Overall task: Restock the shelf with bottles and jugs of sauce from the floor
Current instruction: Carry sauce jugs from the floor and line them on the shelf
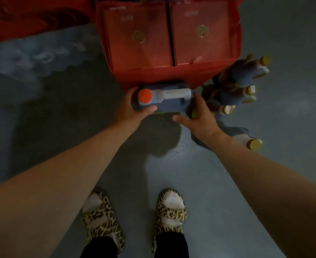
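From the head view, you look straight down at the grey floor (218, 183). Your left hand (130, 107) grips the jug (164, 99) at its red-capped end, thumb curled over the near edge and fingers wrapped behind. Your right hand (200, 116) is at the jug's other end, at 3 o'clock from it, fingers curled loosely against its corner and thumb spread toward you; whether it truly holds the jug, you cannot tell. The jug lies right against the base of the red shelf (172, 75) at 12 o'clock. A cluster of bottles (237, 90) with yellow caps lies on the floor at 2 o'clock. Your leopard-print sandals (135, 218) stand at 6 o'clock.
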A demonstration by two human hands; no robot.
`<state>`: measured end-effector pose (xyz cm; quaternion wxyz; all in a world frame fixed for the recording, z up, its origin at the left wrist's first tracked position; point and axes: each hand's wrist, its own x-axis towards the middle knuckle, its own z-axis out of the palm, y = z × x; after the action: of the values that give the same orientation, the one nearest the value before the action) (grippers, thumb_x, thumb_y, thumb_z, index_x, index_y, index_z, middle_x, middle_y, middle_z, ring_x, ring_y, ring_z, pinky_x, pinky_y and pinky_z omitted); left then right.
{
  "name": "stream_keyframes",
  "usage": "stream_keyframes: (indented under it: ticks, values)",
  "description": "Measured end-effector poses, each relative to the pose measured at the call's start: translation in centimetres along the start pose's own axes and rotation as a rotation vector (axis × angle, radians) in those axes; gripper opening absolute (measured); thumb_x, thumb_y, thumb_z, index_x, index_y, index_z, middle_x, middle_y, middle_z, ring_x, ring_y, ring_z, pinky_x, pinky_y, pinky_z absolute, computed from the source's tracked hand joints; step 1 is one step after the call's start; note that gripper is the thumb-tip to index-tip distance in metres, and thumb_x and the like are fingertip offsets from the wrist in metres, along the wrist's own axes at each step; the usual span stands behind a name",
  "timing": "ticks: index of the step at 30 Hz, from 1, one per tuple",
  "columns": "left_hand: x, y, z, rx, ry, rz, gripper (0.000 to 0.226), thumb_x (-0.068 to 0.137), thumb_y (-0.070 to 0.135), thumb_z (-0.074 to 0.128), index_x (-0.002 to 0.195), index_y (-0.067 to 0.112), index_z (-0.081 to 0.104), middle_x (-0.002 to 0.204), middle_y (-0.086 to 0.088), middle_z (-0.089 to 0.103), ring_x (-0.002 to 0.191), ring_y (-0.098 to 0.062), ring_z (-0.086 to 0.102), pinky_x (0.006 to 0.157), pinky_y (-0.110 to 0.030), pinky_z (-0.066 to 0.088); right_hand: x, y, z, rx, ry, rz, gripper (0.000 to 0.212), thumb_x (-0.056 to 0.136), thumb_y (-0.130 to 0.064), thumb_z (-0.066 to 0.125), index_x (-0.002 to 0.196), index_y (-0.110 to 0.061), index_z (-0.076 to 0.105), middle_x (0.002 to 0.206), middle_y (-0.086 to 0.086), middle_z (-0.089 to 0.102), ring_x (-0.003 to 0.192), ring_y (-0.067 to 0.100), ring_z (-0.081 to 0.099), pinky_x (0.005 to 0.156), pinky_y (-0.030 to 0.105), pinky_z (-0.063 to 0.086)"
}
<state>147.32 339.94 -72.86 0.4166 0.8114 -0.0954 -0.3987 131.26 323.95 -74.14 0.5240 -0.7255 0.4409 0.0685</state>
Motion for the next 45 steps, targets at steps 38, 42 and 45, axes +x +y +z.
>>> stream_keyframes:
  ticks: [38, 42, 45]
  values:
    - [1.8, -12.9, -5.9, 0.006, -0.087, 0.010, 0.129, 0.040, 0.041, 0.098, 0.150, 0.022, 0.034, 0.141, 0.003, 0.054, 0.130, -0.013, 0.051, 0.107, -0.037, 0.048, 3.9, 1.3, 9.9, 0.497, -0.292, 0.164, 0.076, 0.090, 0.017, 0.061, 0.152, -0.021, 0.040, 0.148, 0.008, 0.043, 0.087, 0.001, 0.070, 0.059, 0.025, 0.060]
    - [1.7, -12.4, -6.0, 0.034, -0.065, -0.003, 0.117, 0.050, 0.014, 0.097, 0.148, 0.021, 0.035, 0.141, 0.005, 0.053, 0.130, -0.012, 0.048, 0.104, -0.027, 0.044, 3.5, -0.2, 10.1, 0.606, -0.309, 0.256, 0.072, 0.083, -0.008, 0.077, 0.147, -0.024, 0.047, 0.149, 0.009, 0.045, 0.114, 0.032, 0.062, 0.058, 0.034, 0.062]
    - [1.7, -11.8, -6.3, 0.032, -0.059, -0.031, 0.108, 0.052, 0.013, 0.096, 0.144, 0.021, 0.040, 0.126, 0.012, 0.054, 0.119, -0.005, 0.048, 0.086, -0.005, 0.042, 3.6, -0.9, 9.6, 0.642, -0.355, 0.279, 0.102, 0.032, -0.032, 0.102, 0.124, -0.031, 0.059, 0.147, 0.005, 0.047, 0.114, 0.035, 0.060, 0.062, 0.042, 0.063]
